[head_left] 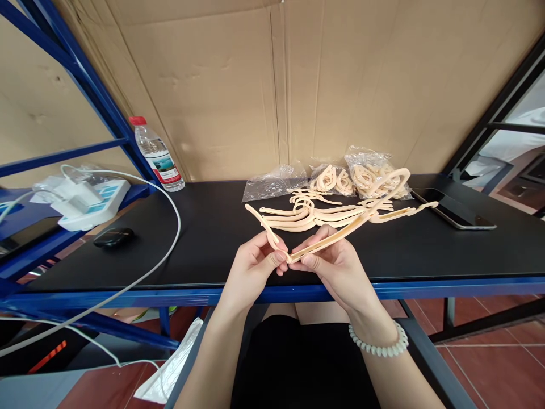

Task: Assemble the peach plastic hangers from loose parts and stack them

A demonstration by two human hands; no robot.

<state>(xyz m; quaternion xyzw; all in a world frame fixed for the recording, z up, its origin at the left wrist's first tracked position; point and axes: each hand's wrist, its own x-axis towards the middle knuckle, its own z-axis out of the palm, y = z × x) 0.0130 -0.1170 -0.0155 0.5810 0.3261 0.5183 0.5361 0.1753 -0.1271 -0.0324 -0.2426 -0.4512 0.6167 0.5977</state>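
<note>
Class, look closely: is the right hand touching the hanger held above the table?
Touching. The head view shows the right hand gripping the hanger along its long arm, with the thumb against the near side.

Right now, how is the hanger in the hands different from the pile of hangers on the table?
The held hanger is up in the left hand and right hand; the hanger pile lies on the black tabletop. The held hanger slants; the hanger pile lies flatter. Both are pale beige and have hooks.
</note>
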